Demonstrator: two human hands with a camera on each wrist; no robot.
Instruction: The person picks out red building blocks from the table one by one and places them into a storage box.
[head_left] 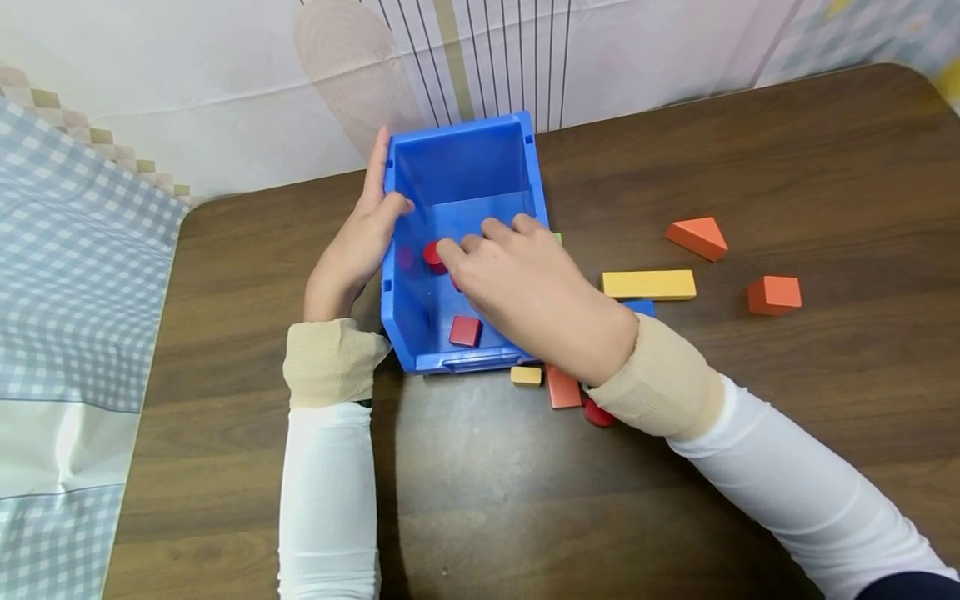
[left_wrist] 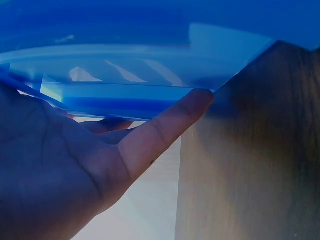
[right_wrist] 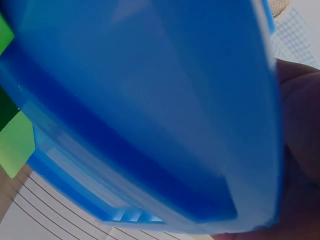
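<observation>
– What can't you make out?
– My right hand covers part of the blue bin and most of the red piece at my fingertips.
– Anything else?
– A blue block and a red one hide under my wrist.

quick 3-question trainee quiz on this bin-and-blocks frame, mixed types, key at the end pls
1. True or false: the left hand rests against the outer left wall of the blue bin.
2. Which block lies farthest right on the table? A) yellow bar B) orange cube C) orange wedge
3. Fill in: the right hand reaches into the bin beside a small ___ round block.

Key: 1 true; 2 B; 3 red.
</observation>
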